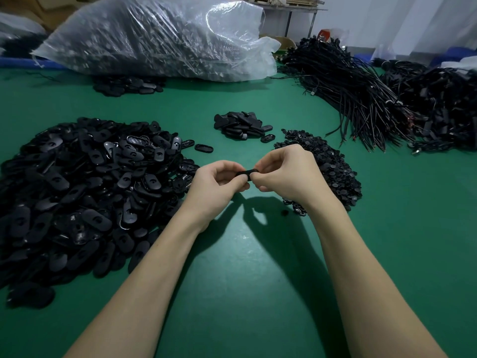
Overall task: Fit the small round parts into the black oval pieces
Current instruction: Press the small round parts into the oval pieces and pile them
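Scene: a person's two bare forearms reach in from 6 o'clock over a green work mat (pixel 258 293), the hands meeting just above the middle of the view.
Left hand (pixel 218 186): fingers curled, gripping one end of a black oval piece (pixel 246 173) held between the two hands.
Right hand (pixel 286 174): fingers curled, thumb and forefinger pinching the other end of the same piece; whether a small round part sits under those fingertips cannot be told.
Step in hand: by my judgement, pressing a round part into the oval's hole.
Doing it well: steady the oval with the left hand, centre the round part over the hole, press squarely with the thumb until it seats flush; a tilted push would likely jam or pop out.
Oval stock: a large heap of black oval pieces (pixel 85 192) at 9 o'clock, flat, smooth, matt plastic with a hole in each.
Round stock: a pile of small round parts (pixel 327 161) at 3 o'clock, just beside the right hand, tiny, dark, button-like.
Small pile (pixel 242 124): at 12 o'clock, more ovals, possibly finished ones.
Far items: a crinkled clear plastic sack (pixel 154 34) at 11 o'clock; bundles of thin black cords (pixel 348 94) at 2 o'clock.
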